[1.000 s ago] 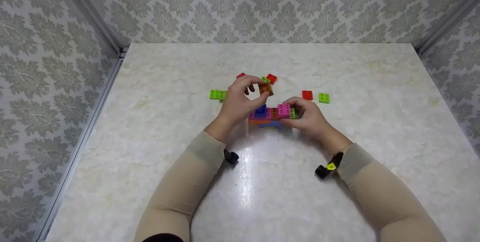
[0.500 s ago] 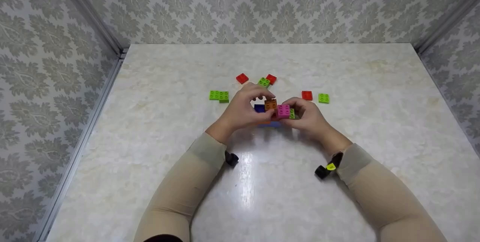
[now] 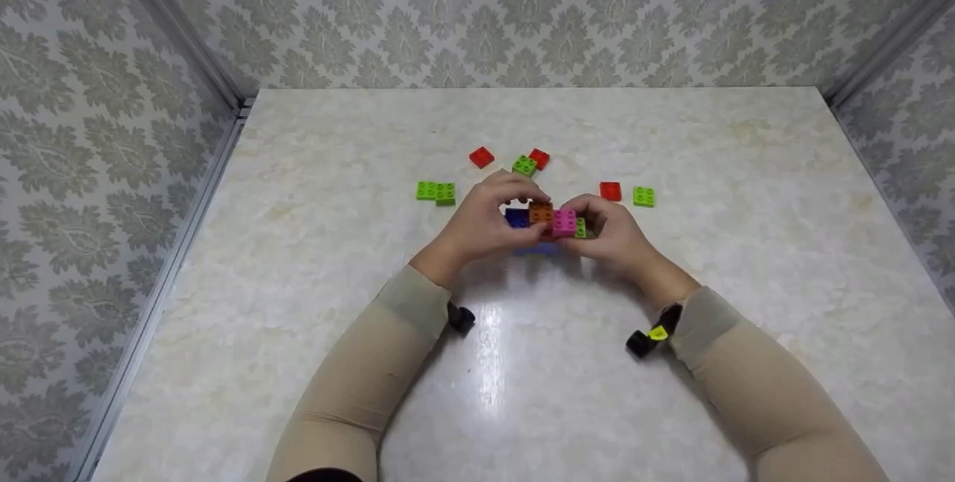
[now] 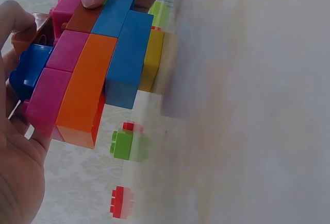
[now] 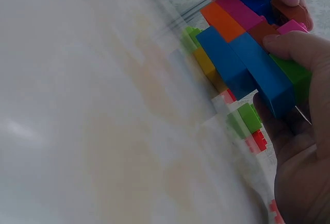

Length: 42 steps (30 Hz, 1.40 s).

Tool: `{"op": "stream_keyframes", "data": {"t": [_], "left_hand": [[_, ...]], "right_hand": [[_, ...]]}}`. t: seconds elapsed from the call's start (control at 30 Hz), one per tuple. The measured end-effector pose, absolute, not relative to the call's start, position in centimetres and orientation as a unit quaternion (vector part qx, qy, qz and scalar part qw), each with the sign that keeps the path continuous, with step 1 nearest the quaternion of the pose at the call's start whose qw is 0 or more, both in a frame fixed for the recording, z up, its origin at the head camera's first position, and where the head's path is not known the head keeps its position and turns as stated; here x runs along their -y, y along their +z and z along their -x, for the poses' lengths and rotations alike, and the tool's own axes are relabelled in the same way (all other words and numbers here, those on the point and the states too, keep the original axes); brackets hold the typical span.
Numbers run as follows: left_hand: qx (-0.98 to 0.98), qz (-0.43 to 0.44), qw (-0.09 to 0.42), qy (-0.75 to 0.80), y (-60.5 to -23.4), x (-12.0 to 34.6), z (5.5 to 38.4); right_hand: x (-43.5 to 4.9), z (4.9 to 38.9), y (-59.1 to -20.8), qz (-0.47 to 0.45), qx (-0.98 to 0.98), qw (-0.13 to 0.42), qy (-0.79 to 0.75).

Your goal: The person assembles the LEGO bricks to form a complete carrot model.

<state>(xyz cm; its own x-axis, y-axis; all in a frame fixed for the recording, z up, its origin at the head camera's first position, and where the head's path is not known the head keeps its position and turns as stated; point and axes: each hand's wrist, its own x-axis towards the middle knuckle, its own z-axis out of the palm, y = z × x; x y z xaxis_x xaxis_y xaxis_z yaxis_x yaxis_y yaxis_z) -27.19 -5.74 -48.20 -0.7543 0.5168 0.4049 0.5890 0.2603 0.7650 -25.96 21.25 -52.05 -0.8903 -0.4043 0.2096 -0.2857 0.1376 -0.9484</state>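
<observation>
My left hand (image 3: pixel 481 221) pinches a brown toy building brick (image 3: pixel 540 212) between thumb and fingers. This brick sits at the top of a built block of bricks, right beside a pink brick (image 3: pixel 565 223) and to the right of a dark blue brick (image 4: pixel 32 69). My right hand (image 3: pixel 618 232) grips the block's right end, thumb in front and fingers behind. Lower in the block, the left wrist view shows an orange brick (image 4: pixel 85 92), blue bricks (image 4: pixel 126 62) and a yellow brick (image 4: pixel 151 59) at the bottom. A green brick (image 5: pixel 293 74) lies under my right thumb.
Loose bricks lie beyond the hands: two green ones (image 3: pixel 436 192) at left, a red one (image 3: pixel 482 157), a green one (image 3: pixel 524 165) against another red one (image 3: pixel 539 158), then a red (image 3: pixel 610 190) and a green one (image 3: pixel 643 196) at right. A patterned wall (image 3: pixel 485 19) stands behind the table.
My left hand has come down and slightly right with the brown brick, from above the block to its top beside the pink brick. My right hand has kept its grip.
</observation>
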Motion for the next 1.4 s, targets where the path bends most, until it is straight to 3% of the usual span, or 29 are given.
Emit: {"op": "stream_keyframes", "data": {"t": [0.5,1.4], "left_hand": [[0.778,0.348,0.018,-0.523,-48.54,5.76,27.38],[0.768,0.311,-0.074,-0.555,-48.97,5.80,27.29]], "right_hand": [[-21.12,25.95,-52.04,0.239,-0.740,0.049,-0.626],[-21.18,25.86,-52.19,0.231,-0.746,0.055,-0.622]]}}
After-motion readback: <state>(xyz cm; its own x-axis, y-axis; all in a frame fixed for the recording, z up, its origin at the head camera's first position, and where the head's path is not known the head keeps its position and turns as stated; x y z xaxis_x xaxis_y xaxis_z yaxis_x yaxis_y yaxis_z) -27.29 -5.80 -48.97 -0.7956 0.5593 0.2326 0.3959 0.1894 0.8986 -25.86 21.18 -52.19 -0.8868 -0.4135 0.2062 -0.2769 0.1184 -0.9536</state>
